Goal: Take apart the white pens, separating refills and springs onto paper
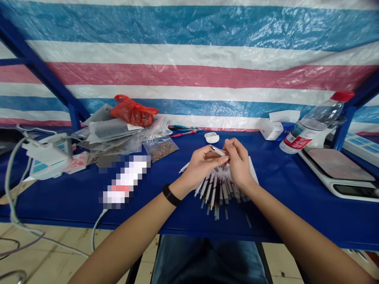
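Note:
Both hands meet above the blue table. A white pen with a silvery tip lies slanted between them. Its tip points up and left, beside the thumb of my left hand, which wears a dark wristband. My right hand pinches the pen's other end, partly hidden behind the fingers. Below the hands, many white and dark pen parts with thin refills fan out towards the table's front edge. They rest partly on a white sheet, and my hands cover the back of the pile.
Behind the hands sits a small white open case. Plastic bags, a red bag and coloured pens lie back left. A blurred-out device with a cable is left. Rightward stand a bottle and a scale.

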Demonstrator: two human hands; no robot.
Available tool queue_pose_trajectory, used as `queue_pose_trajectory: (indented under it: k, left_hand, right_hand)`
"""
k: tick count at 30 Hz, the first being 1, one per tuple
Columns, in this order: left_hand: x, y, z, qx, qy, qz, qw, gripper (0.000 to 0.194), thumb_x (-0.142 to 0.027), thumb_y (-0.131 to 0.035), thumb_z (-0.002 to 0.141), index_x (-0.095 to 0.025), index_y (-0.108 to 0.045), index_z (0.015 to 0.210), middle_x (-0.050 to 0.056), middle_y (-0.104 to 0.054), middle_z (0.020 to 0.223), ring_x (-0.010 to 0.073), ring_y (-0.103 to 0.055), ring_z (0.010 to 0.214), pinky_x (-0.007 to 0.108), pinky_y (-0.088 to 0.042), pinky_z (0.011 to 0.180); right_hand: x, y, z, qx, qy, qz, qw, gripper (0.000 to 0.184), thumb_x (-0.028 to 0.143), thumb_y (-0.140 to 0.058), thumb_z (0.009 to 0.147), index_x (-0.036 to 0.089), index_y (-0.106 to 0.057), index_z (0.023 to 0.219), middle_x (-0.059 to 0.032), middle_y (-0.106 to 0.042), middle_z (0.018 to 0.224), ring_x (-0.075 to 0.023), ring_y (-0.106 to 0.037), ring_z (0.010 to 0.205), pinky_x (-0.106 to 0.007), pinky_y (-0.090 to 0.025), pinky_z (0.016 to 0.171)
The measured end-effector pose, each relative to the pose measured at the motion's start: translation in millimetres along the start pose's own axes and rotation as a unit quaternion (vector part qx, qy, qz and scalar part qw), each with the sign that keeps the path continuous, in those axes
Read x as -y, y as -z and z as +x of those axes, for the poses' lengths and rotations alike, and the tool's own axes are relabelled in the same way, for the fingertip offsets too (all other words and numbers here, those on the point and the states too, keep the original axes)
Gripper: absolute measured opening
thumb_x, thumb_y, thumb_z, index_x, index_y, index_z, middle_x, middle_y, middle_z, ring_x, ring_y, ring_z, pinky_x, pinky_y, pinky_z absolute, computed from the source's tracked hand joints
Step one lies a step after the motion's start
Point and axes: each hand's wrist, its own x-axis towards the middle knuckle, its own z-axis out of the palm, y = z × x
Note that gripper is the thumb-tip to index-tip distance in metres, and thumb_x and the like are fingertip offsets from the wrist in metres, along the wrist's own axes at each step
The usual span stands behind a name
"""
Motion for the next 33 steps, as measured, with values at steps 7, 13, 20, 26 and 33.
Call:
queue_pose_trajectory:
  k: [7, 13, 20, 26, 33]
  left_hand:
    - [-2.8, 2.9, 0.4, -0.071, -0.133, 0.144, 0.978, 0.022, -0.032, -0.084, 0.072, -0.019, -0.067, 0.069, 0.0, -0.065, 0.072, 0.0148, -0.062, 0.071, 0.028, -0.051, 0.069]
    - [-1.3, -2.6, 1.6, -0.11, -0.161, 0.253, 0.948, 0.011, -0.024, -0.073, 0.079, -0.019, -0.069, 0.069, 0.0, -0.06, 0.074, 0.0122, -0.054, 0.065, 0.025, -0.044, 0.062]
    - [-26.8, 18.9, 1.1, -0.086, -0.173, 0.421, 0.886, 0.013, -0.026, -0.067, 0.083, -0.023, -0.079, 0.087, 0.001, -0.067, 0.071, 0.0142, -0.052, 0.06, 0.028, -0.045, 0.067]
    - [-50.1, 63.6, 2.0, -0.165, -0.031, 0.619, 0.768, 0.01, -0.026, -0.07, 0.078, -0.023, -0.073, 0.07, 0.006, -0.067, 0.07, 0.0245, -0.059, 0.069, 0.034, -0.041, 0.073]
    - [-36.1, 68.0, 2.4, -0.073, 0.002, 0.66, 0.748, 0.013, -0.029, -0.071, 0.074, -0.024, -0.067, 0.062, 0.006, -0.063, 0.064, 0.0253, -0.061, 0.071, 0.031, -0.041, 0.066]
  right_hand:
    - [1.0, 1.5, 1.8, 0.096, -0.015, 0.065, 0.993, 0.044, 0.066, -0.068, 0.087, 0.025, -0.055, 0.078, 0.0051, -0.039, 0.064, -0.0127, -0.034, 0.056, -0.029, -0.033, 0.055]
    - [5.1, 5.5, 4.9, 0.127, 0.014, -0.003, 0.992, 0.037, 0.064, -0.065, 0.09, 0.027, -0.067, 0.091, 0.0025, -0.046, 0.066, -0.0169, -0.047, 0.061, -0.033, -0.04, 0.06]
    - [1.8, 12.1, 10.8, 0.102, -0.008, 0.003, 0.995, 0.041, 0.067, -0.063, 0.091, 0.026, -0.064, 0.089, 0.0052, -0.034, 0.06, -0.0132, -0.033, 0.051, -0.029, -0.027, 0.047]
    - [1.1, 19.7, 20.0, 0.032, -0.039, 0.06, 0.997, 0.036, 0.059, -0.071, 0.086, 0.026, -0.058, 0.078, 0.0084, -0.022, 0.055, -0.0111, -0.017, 0.048, -0.028, -0.017, 0.045]
    - [2.2, 18.8, 18.4, 0.038, -0.051, 0.079, 0.995, 0.035, 0.054, -0.066, 0.089, 0.026, -0.053, 0.073, 0.0074, -0.023, 0.056, -0.0115, -0.017, 0.048, -0.029, -0.018, 0.045]
